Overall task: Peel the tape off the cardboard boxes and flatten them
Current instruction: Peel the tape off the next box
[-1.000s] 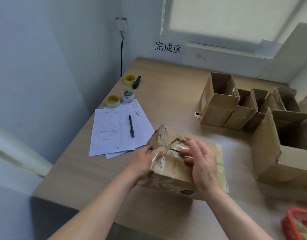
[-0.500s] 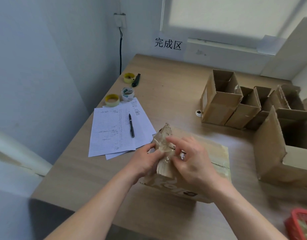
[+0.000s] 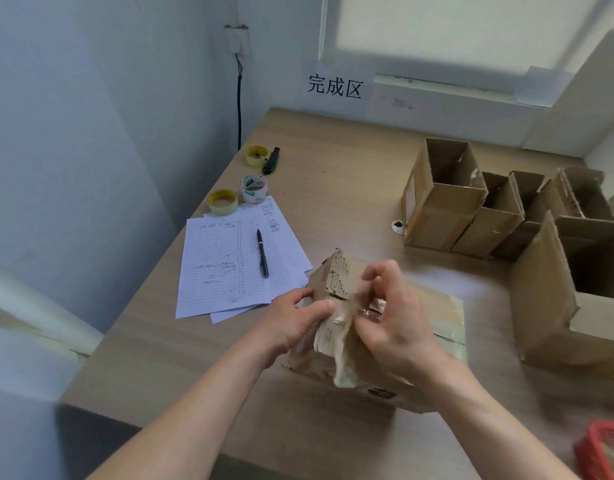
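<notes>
The box sits near the front edge of the table, roughly mid-width, with one torn end turned up toward the person. The left hand rests against that end from the left, thumb and fingers curled round the corner to brace it. The right hand is over the top of the box, fingers bent in a narrow pinch on a strip of clear tape that hangs crumpled down the front face; exactly which fingertips hold it is hard to tell through the blur.

The box looks light and empty, its cardboard stiff on the faces but already ragged and soft at the torn flaps, so it would buckle if squeezed there. The tape looks thin, stretchy and sticky, likely to snap or lift paper if pulled steeply. A low pull along the seam, gripped close to where it is still stuck, seems safest, with the other hand pressing on a firm face or corner.

Other open boxes stand toward the right edge. Papers with a pen lie at the left edge, tape rolls beyond them.
</notes>
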Demonstrator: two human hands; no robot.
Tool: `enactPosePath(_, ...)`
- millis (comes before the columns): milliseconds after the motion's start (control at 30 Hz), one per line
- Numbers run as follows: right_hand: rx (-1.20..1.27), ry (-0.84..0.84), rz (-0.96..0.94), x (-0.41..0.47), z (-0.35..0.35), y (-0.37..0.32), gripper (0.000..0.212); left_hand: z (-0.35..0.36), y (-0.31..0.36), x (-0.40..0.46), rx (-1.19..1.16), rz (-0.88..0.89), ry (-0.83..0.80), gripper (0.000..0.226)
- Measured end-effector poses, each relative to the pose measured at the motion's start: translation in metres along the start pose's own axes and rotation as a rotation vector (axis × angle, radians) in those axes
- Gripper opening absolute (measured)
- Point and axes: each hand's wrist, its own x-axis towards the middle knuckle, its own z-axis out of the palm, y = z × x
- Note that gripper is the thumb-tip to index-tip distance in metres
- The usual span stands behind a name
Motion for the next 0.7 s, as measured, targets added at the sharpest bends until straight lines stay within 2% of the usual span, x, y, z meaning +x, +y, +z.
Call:
enactPosePath(67, -0.002, -0.017, -0.029, -0.009, -0.003, 0.004, 0.079, 0.002, 0.000, 0.000, 0.029, 0.005, -0.006, 0.079)
enactPosePath(133, -0.060, -0.052, -0.076, -0.014, -0.004, 0.005, 0.080, 0.003, -0.004, 0.002, 0.053, 0.017, 0.003, 0.082)
enactPosePath(267, -0.178, -0.077, -0.125, -0.021, 0.003, 0.007, 0.031, 0.004, -0.006, 0.007, 0.069, 0.011, 0.032, 0.084)
enactPosePath(333, -0.181, -0.084, -0.112, -0.023, 0.006, 0.009, 0.021, 0.003, -0.005, 0.007, 0.058, 0.009, 0.029, 0.079)
enactPosePath(433, -0.164, -0.061, -0.110, -0.023, 0.008, 0.010, 0.011, 0.001, -0.007, 0.008, 0.046, -0.005, 0.023, 0.052)
enactPosePath(533, -0.081, -0.098, -0.077, -0.025, 0.007, 0.012, 0.017, -0.002, -0.010, 0.009, 0.027, -0.011, 0.026, 0.016)
enactPosePath(700, 0.086, -0.077, -0.016, -0.024, 0.000, 0.011, 0.013, -0.003, -0.010, 0.008, 0.045, -0.014, 0.039, 0.006)
